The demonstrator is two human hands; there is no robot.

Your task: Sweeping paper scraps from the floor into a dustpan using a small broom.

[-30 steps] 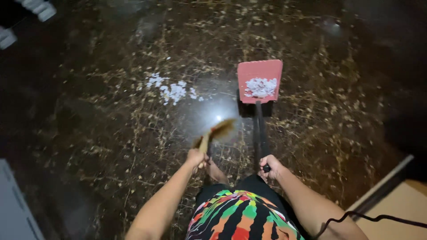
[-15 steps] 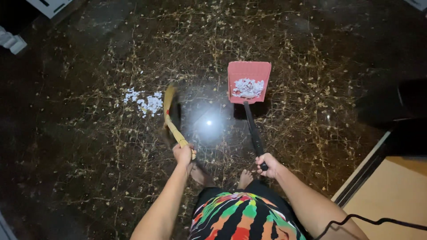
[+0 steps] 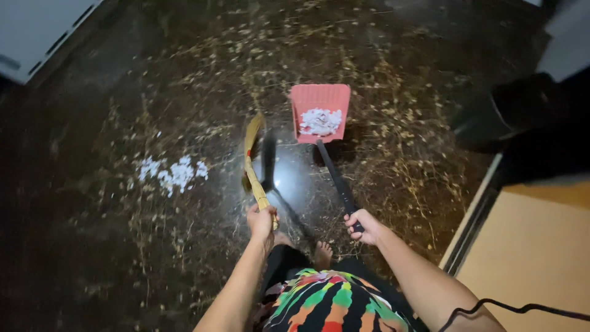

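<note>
My left hand (image 3: 261,220) has its fingers curled tight around the bound neck of a straw hand broom (image 3: 252,161), light and springy, its soft bristles just beside the red dustpan (image 3: 319,110) on the dark speckled floor (image 3: 399,154). My right hand (image 3: 361,224) fingers wrap the end of the dustpan's long black handle (image 3: 335,181); stiff, light plastic, I judge, and prone to tip. White paper scraps (image 3: 171,173) lie well to the left.

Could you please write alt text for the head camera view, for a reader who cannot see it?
Seen from above, a person's left hand grips a straw hand broom while the right hand holds the long black handle of a red dustpan containing white scraps. A loose pile of white scraps lies on the dark speckled floor to the broom's left.
</note>
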